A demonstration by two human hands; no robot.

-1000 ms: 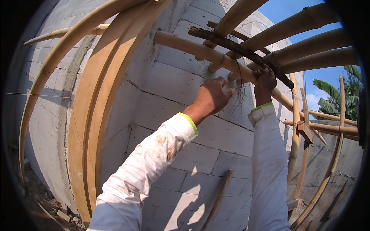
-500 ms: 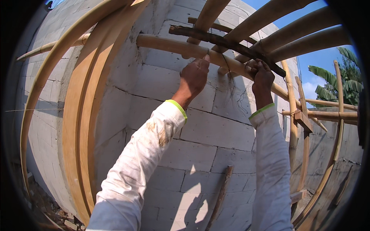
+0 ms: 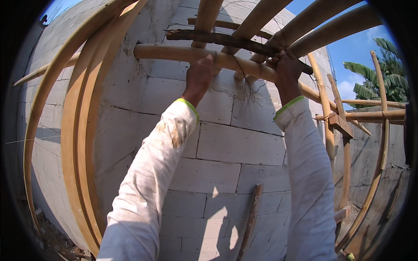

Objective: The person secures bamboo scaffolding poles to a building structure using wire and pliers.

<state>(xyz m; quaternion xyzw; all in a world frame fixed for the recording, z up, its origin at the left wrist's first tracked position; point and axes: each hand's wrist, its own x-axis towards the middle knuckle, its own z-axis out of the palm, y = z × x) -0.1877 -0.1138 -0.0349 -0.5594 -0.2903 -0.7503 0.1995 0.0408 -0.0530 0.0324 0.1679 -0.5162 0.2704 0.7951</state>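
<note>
Both hands are up at the horizontal bamboo pole (image 3: 183, 54) that runs across the block wall (image 3: 235, 143). Left hand (image 3: 199, 75) is curled over the pole, fingers wrapped round its top, gripping it. Right hand (image 3: 287, 69) is further along the same pole, closed at the crossing where a dark, rough stick (image 3: 217, 38) lies just above it; whether it grips the pole, the stick or the binding I cannot tell, since the fingers are turned away from view.

Between the two hands a tuft of thin fibres (image 3: 249, 93) hangs down from the pole against the wall.

Above the pole four pale bamboo poles (image 3: 313, 19) slant up and out, all cut off at the top edge. Left of the pole three curved wooden planks (image 3: 76, 143) stand side by side against the wall, bowed by the lens, their lower ends lost in shadow. Below the pole one short plank (image 3: 251, 217) leans on the wall, its foot cut off.

Right of the pole stand more bamboo uprights (image 3: 346, 148) with cross pieces; their number is hard to make out where they overlap. Beyond them a banana plant (image 3: 383, 74) shows against blue sky.

Both sleeves (image 3: 148, 174) are white with a green cuff; the left one is smeared brown. No packages, labels or signs are in sight.
</note>
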